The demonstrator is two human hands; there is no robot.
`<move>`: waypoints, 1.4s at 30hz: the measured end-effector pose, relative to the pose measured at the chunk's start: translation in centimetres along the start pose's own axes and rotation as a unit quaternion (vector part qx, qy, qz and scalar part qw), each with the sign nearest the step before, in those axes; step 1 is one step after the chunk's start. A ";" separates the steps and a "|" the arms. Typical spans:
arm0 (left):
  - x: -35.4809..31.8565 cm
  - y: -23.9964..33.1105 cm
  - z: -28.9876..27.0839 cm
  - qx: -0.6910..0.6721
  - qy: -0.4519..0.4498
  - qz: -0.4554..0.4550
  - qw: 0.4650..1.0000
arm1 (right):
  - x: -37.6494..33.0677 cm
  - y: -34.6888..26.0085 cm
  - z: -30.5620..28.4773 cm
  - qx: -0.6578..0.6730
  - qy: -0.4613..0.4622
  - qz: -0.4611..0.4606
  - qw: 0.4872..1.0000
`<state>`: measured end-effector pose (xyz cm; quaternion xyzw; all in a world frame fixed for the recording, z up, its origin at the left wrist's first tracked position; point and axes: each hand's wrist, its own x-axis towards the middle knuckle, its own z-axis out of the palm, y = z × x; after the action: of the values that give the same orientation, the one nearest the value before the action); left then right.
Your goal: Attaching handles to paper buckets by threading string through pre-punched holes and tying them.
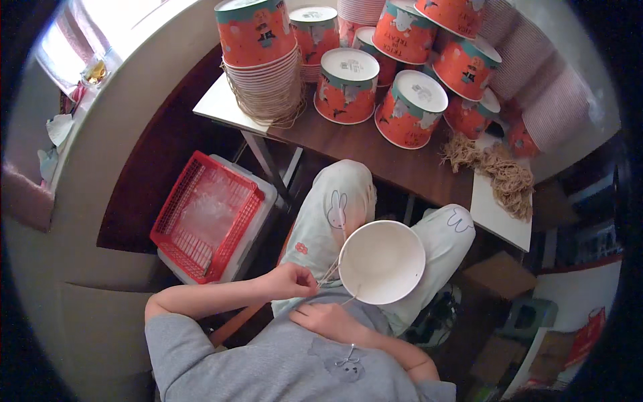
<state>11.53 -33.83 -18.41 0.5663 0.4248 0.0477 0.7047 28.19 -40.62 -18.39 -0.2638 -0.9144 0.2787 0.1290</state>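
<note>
A white-lined paper bucket point(380, 262) rests tilted on my lap between my thighs, its open mouth facing me. Thin beige cord point(328, 273) runs from the left side of its rim to my left hand point(295, 281), which pinches it with bent fingers. Another stretch of cord leaves the near rim and reaches my right hand point(329, 321), which lies low against my shirt, just below the bucket. The fingers of that hand are curled and partly hidden.
On the brown table point(375, 151) ahead stand several orange and green buckets upside down, some stacked. Cords hang around the left stack point(268, 87). A tangled heap of cord point(506, 175) lies at the right end. A red basket point(209, 218) sits at the left.
</note>
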 end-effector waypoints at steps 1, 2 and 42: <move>0.0 -0.2 0.0 0.040 -0.001 -0.008 0.999 | 0.0 0.1 0.3 0.006 0.014 0.000 1.000; 0.0 -0.3 0.1 0.039 -0.002 -0.010 0.999 | -0.1 0.1 0.4 0.012 0.027 0.000 1.000; 7.3 4.0 -2.5 -0.082 -0.047 -0.118 0.988 | 8.0 0.2 2.0 0.526 -0.243 -0.199 0.791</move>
<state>16.17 -26.52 -19.00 0.4539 0.4500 -0.0274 0.7686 20.93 -36.93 -19.43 0.1088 -0.6603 0.7394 0.0741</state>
